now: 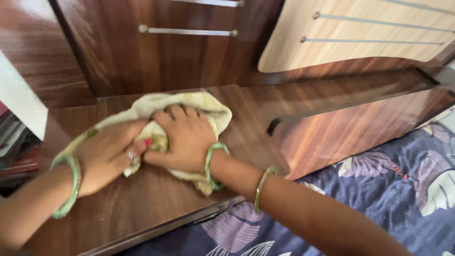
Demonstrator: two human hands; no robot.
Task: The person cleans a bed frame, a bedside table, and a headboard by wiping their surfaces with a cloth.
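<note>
Dark wooden ledge (142, 208): mid-wipe, your left hand (106, 159) and right hand (187, 137) press fingers flat, gripping the yellowish cloth (208, 111); sweep toward its far edge next

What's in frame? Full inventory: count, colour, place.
cloth: 1, pale yellow, crumpled on the ledge under both hands
wooden ledge: 1, dark brown, glossy, centre
drawer fronts: dark brown at top centre, light beige at top right, with silver bar handles
bedsheet: 1, dark blue with leaf print, lower right
bangles: 3, green, one on left wrist, two on right forearm
left hand: 1, pressing on the cloth, ring on one finger
right hand: 1, pressing on the cloth
</note>
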